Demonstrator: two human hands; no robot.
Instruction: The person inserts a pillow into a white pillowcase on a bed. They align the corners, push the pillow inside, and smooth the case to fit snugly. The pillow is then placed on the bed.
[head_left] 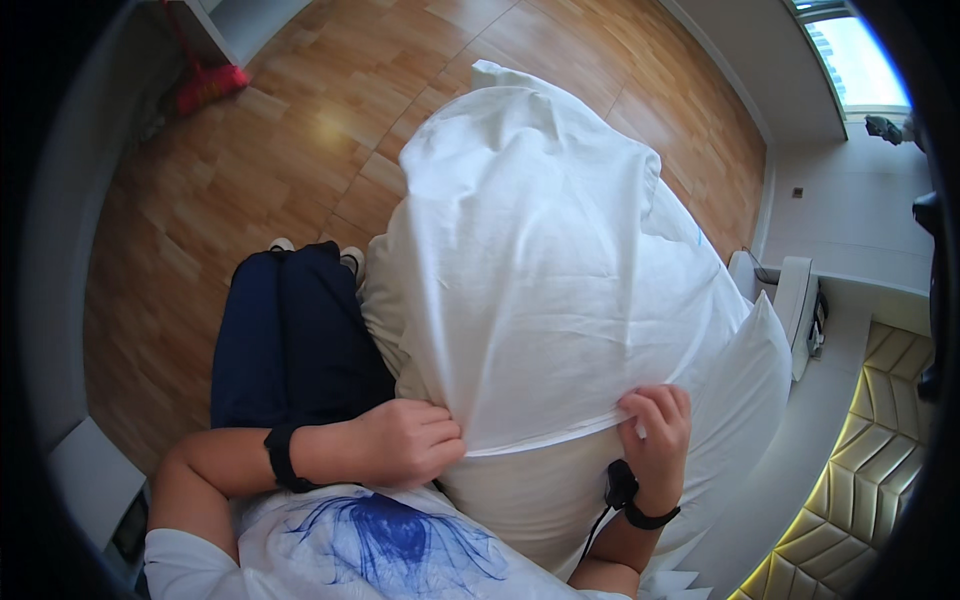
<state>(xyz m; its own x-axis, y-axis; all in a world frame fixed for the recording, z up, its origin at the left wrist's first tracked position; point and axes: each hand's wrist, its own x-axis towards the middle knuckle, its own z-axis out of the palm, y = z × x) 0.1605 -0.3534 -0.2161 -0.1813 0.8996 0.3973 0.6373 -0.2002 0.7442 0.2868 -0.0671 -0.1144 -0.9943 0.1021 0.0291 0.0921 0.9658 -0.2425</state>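
Note:
A white pillowcase (pixel 530 260) lies spread in front of me over the cream-white bedding (pixel 530 490), loosely creased and with one corner sticking up at its far end. Its straight near hem runs between my two hands. At the left end of that hem, my left hand (pixel 415 442) is closed on the cloth, knuckles up. My right hand (pixel 655 430) pinches the hem's right end between thumb and fingers. Both wrists carry black bands, and a small black device with a cable sits at the right one.
A white pillow (pixel 745 370) lies along the right side, near a padded headboard (pixel 860 470) with a lit edge. My legs in dark blue trousers (pixel 290 340) are on the left. Beyond spreads a wood-patterned floor (pixel 300 130), with a red broom (pixel 212 88) at the far left.

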